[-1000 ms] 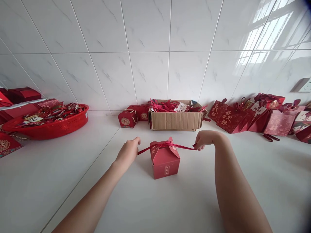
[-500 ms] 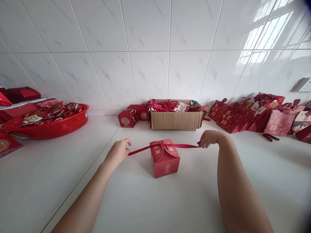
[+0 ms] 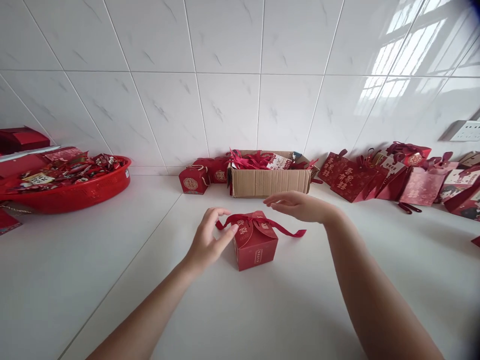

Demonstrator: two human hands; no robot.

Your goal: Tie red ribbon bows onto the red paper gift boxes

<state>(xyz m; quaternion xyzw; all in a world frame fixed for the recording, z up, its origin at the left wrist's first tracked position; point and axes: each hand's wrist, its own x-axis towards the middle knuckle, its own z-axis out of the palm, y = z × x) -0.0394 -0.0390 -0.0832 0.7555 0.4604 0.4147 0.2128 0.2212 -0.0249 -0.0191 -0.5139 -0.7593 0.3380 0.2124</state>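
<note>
We're seeing the red box (image 3: 257, 246) sitting between left hand (image 3: 207, 241) and right hand (image 3: 302, 206), both loosely open, gripping nothing.

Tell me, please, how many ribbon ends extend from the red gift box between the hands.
2: one ribbon end by the left hand, the other right of the gift box.

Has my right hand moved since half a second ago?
Yes: your right hand moved left, from near the right end of the cardboard box toward its middle.
</note>
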